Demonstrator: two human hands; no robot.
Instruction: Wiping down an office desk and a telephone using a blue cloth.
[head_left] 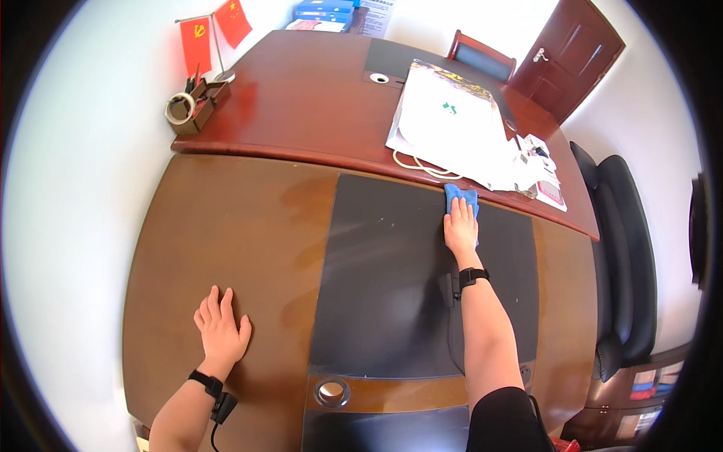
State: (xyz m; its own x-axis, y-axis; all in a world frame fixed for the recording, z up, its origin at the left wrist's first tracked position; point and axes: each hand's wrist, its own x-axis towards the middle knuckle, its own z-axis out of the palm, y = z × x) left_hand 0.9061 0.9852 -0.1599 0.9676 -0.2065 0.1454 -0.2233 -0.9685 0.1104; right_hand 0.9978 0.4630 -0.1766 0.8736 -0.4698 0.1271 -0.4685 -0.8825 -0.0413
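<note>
My right hand presses a folded blue cloth with its fingers stretched forward. The cloth lies at the far edge of the black inlaid panel, against the seam with the second desk. To the left, my left hand holds nothing and rests over the brown wooden desk top, fingers spread. Damp-looking darker streaks mark the wood left of the panel. Both wrists wear black straps with small devices and cables.
On the reddish desk beyond lie a white paper bag and small boxes and papers. A pen organizer with tape and a small flag stand are at left. A metal-rimmed cable hole is near me. A black sofa stands right.
</note>
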